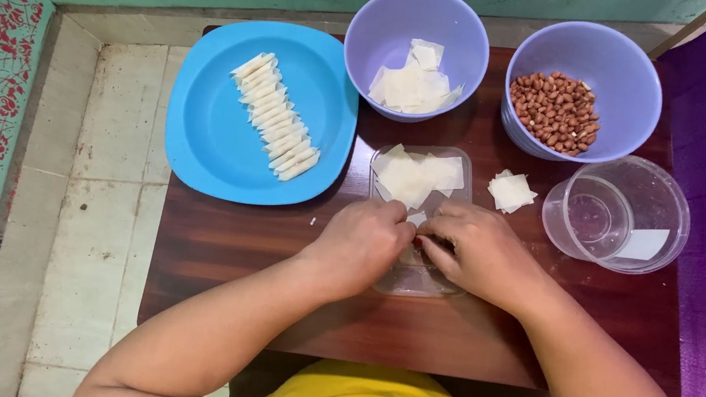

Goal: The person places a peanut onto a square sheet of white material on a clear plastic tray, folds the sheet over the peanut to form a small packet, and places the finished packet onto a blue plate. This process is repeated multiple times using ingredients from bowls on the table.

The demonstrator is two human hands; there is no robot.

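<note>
My left hand (362,243) and my right hand (479,252) meet over a clear plastic tray (411,280) on a small dark wooden table (232,239). Their fingertips pinch a small pale wrapper piece (416,220) between them; what is inside it is hidden. Several square white wrappers (416,177) lie on the far end of the tray. A blue plate (207,137) at the left carries a row of several rolled white pieces (277,118).
A lilac bowl (383,33) holds more square wrappers. Another lilac bowl (623,77) holds peanuts (555,110). A clear round container (646,205) stands at the right, a small wrapper stack (511,191) beside it. Tiled floor lies left of the table.
</note>
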